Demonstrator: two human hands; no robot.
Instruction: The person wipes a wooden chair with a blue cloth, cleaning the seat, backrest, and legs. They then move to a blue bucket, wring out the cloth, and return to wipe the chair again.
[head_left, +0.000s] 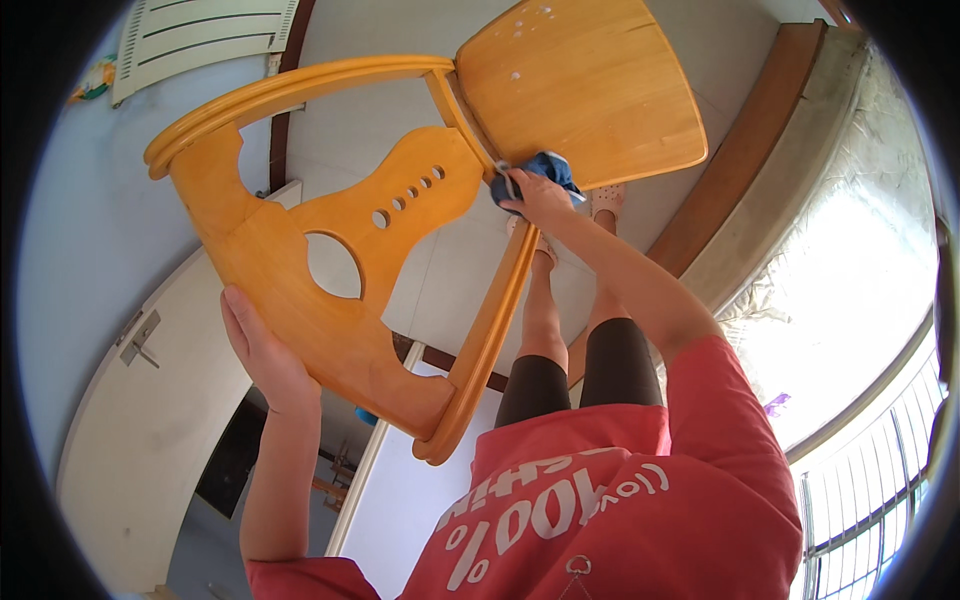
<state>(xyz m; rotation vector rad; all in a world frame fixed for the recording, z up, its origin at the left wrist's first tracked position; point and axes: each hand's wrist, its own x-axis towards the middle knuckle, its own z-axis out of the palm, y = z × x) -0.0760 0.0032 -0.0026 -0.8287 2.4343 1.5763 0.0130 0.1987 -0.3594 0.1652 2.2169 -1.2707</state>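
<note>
A varnished wooden chair leans towards me, its top rail (262, 247) nearest and its seat (592, 97) farther off. My left hand (274, 360) holds the outer edge of the top rail; most of its fingers are hidden behind the wood. Bunched under my right hand (541, 199) is a blue cloth (553, 165) with a pale edge. It presses where the seat's near corner meets the back frame. Small white spots (519, 30) dot the far part of the seat. A row of round holes and one large opening pierce the back splat (409, 176).
A mattress (832, 247) on a wooden bed frame (739, 165) runs along the right, beside a barred window (870, 510). At left stand a white door (142, 420) with a lever handle and a radiator (202, 37). My feet in clogs (607, 196) stand on the tiled floor (360, 97).
</note>
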